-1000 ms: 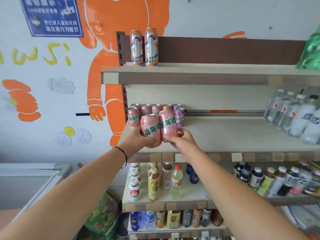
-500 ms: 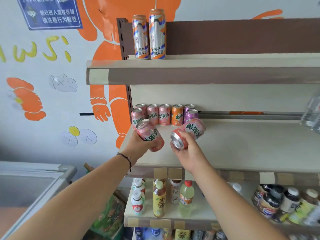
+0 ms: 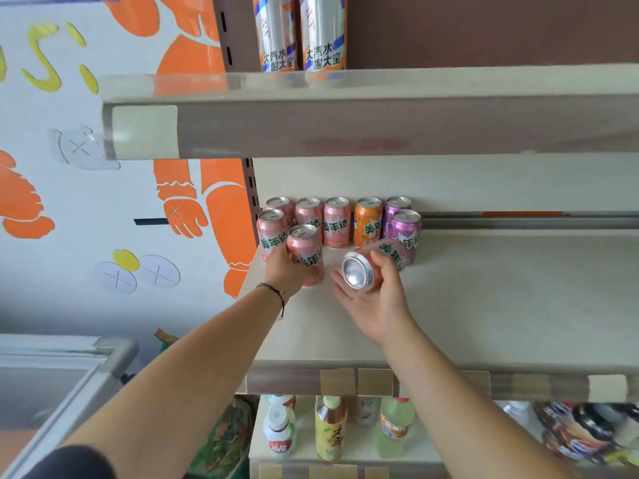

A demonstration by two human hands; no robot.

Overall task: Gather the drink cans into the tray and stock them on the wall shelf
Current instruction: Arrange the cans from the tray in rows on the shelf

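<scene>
i see the wall shelf (image 3: 484, 305) with a row of cans (image 3: 337, 221) at its back. my left grip (image 3: 287, 271) wraps an upright pink can (image 3: 306, 254) on the shelf; my right grip (image 3: 377, 299) clutches a tilted pink can (image 3: 373, 264) above it.

Six pink cans (image 3: 337, 223) show on the middle shelf (image 3: 484, 299): four standing alone, one upright in the left hand (image 3: 287, 271), one on its side in the right hand (image 3: 377, 302); one orange can (image 3: 368, 221); two purple cans (image 3: 406, 226); two tall cans (image 3: 299, 32) on the top shelf (image 3: 380, 108); four bottles (image 3: 330, 430) plainly countable on the lower shelf (image 3: 345, 454), more at right too blurred to count.
</scene>
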